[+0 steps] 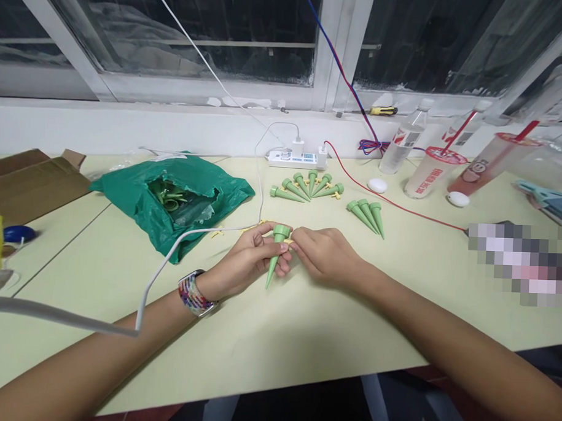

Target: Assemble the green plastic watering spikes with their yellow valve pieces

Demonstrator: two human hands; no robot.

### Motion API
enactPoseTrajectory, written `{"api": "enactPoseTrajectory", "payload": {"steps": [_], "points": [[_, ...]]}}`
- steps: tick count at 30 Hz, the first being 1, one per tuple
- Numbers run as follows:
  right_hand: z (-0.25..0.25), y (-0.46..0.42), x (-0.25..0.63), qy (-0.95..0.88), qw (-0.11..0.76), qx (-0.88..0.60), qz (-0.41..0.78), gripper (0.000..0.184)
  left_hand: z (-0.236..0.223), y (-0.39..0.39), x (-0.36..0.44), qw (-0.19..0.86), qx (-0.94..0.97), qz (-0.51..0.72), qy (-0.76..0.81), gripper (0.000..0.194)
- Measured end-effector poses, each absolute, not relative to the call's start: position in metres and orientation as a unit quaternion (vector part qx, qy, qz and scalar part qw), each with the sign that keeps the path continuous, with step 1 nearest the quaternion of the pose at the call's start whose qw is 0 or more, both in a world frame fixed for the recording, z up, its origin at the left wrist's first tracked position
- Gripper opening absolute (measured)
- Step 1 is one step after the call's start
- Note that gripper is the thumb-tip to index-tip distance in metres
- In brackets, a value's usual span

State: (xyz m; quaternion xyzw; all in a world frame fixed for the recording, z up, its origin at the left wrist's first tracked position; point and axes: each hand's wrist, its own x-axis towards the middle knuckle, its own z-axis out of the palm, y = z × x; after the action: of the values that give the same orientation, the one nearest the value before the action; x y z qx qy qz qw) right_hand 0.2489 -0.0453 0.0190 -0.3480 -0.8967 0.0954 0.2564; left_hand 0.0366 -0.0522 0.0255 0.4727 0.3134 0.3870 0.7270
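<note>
My left hand [249,258] grips a green plastic cone spike [275,259], point down toward me. The fingertips of my right hand [323,255] pinch at the spike's wide top, where a small yellow piece shows. Both hands rest on the pale table [304,334]. Behind them several green spikes [307,187] lie fanned out, and three more spikes [368,215] lie side by side to the right. Small yellow parts [218,233] lie loose left of my hands.
An open green plastic bag [171,197] of green parts sits at left, a cardboard box [28,180] beyond it. A white cable [169,249] crosses my left arm. A power strip [296,159], bottle and two cups [432,173] line the back.
</note>
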Motion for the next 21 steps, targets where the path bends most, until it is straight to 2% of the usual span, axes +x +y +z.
{"api": "enactPoseTrajectory", "payload": {"steps": [8,11,15,21], "points": [[0.016,-0.054,0.233,-0.723,0.377,-0.311,0.488,0.03,0.026,-0.05,0.033,0.633,0.578,0.403,0.32,0.038],[0.011,-0.052,0.229,-0.639,0.406,-0.3,0.58,0.034,0.028,-0.051,0.033,0.619,0.59,0.398,0.332,0.041],[0.009,-0.049,0.227,-0.526,0.385,-0.289,0.701,0.037,0.031,-0.052,0.033,0.593,0.61,0.39,0.353,0.046],[0.012,-0.047,0.227,-0.437,0.357,-0.289,0.773,0.038,0.027,-0.053,0.034,0.552,0.636,0.397,0.364,0.043]]}}
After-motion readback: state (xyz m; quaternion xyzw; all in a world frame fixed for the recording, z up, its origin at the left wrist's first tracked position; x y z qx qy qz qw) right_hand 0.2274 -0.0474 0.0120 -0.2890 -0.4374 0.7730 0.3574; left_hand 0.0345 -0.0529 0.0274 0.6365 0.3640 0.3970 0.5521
